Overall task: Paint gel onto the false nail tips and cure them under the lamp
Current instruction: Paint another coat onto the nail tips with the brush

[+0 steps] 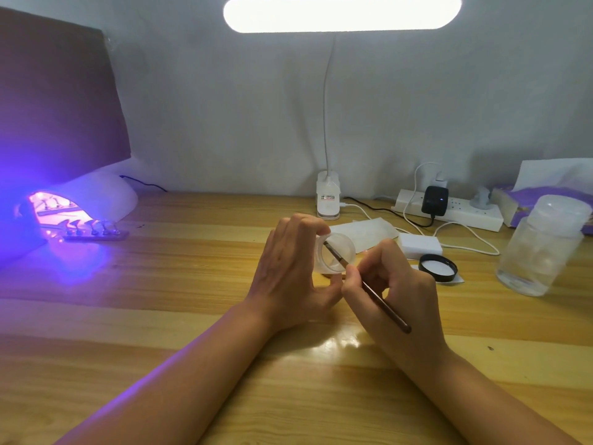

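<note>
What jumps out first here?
The white dome curing lamp glowing violet at far left, false nail tips at its mouth. Above centre, a bright white bar desk light. Mid-table, the left hand holds a translucent jar; the right hand holds a dark thin brush in it.

On your right a power strip (465,216) lies on the worktop (160,300), a black adapter (434,200) plugged in; a clear bottle (542,252) stands nearby.

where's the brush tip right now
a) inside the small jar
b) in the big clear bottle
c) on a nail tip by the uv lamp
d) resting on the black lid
a: the right hand pinches the brush, and its tip reaches into the open mouth of the small jar, which the left hand holds tilted.
</note>
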A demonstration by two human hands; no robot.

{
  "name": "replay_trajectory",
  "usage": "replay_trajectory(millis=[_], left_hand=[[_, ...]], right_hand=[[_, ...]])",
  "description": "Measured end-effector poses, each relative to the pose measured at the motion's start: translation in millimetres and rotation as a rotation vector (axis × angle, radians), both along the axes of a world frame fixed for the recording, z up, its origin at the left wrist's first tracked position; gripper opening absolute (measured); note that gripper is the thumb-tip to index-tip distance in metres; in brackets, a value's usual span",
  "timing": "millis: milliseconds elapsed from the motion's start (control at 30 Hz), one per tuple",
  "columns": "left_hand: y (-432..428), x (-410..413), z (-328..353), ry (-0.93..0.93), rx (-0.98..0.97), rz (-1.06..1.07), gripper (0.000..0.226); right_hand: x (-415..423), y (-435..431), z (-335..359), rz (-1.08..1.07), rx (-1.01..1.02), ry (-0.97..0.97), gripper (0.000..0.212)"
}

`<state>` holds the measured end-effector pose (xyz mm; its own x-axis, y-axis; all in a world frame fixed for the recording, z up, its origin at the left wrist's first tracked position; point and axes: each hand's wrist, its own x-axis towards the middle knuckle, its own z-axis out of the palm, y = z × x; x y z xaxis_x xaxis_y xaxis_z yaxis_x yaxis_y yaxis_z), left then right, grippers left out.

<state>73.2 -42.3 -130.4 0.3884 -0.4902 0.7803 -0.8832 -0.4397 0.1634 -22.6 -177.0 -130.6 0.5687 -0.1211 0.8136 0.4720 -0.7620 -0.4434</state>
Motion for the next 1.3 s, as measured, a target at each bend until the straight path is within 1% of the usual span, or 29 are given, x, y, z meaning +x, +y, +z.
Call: replay_trajectory(millis=[133, 267, 367, 467, 533, 633, 767, 900, 1033, 1133, 1200, 1300], left_hand=[[1, -1, 1, 0.007, -0.012, -0.019, 0.056], [0, -1, -1, 0.041, -0.028, 0.007, 0.062], [0, 0, -2, 0.089, -0.092, 0.057, 0.060], [0, 4, 1, 0.215, -0.194, 0.110, 0.058], [0, 8, 1, 0.316, -0.263, 0.154, 0.058], [2, 16, -2, 0.478, -0.294, 0.224, 0.060], [4, 27, -6, 0.650, -0.297, 0.295, 0.060], [6, 31, -8, 0.726, -0.228, 0.348, 0.062], [7, 30, -7, 0.706, -0.175, 0.365, 0.061], [7, 25, -4, 0.641, -0.217, 0.316, 0.061], [5, 20, -2, 0.511, -0.220, 0.264, 0.061], [0, 10, -3, 0.288, -0.159, 0.178, 0.061]], right_hand=[[-1, 1, 0, 0.014, -0.035, 0.001, 0.015], [-1, 1, 0, 0.006, 0.008, -0.022, 0.012], [-2, 0, 0, -0.004, 0.029, -0.033, 0.009], [-3, 1, 0, 0.042, 0.016, -0.035, 0.008], [-3, 3, 1, 0.060, 0.006, -0.032, 0.014], [-2, 3, 4, 0.060, 0.024, -0.021, 0.017], [-1, -1, 6, 0.028, 0.142, 0.024, 0.010], [1, -6, 6, 0.023, 0.331, 0.099, 0.012], [4, -13, 4, 0.039, 0.519, 0.195, 0.008], [5, -15, 5, 0.052, 0.615, 0.194, 0.008], [3, -13, 6, 0.026, 0.543, 0.143, 0.011], [-1, -4, 7, 0.026, 0.320, 0.023, 0.021]])
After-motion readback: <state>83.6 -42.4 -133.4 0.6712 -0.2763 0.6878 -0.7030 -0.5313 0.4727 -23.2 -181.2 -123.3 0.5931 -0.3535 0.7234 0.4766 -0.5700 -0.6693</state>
